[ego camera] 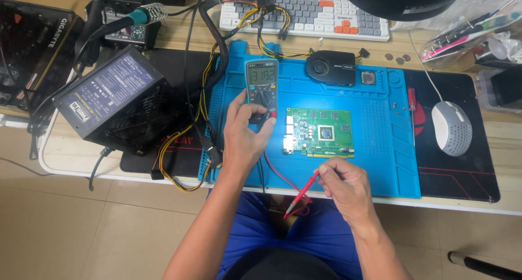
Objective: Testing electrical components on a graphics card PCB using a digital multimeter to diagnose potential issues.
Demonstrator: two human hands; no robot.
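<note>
Multimeter under left grip, thumb on dial.

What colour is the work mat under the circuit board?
Blue work mat, seen in the head view.

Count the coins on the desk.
3, in a cluster on the bare wood right of the black fan, above the blue mat's top right corner: coins. Clutter nearby may hide more.
</note>
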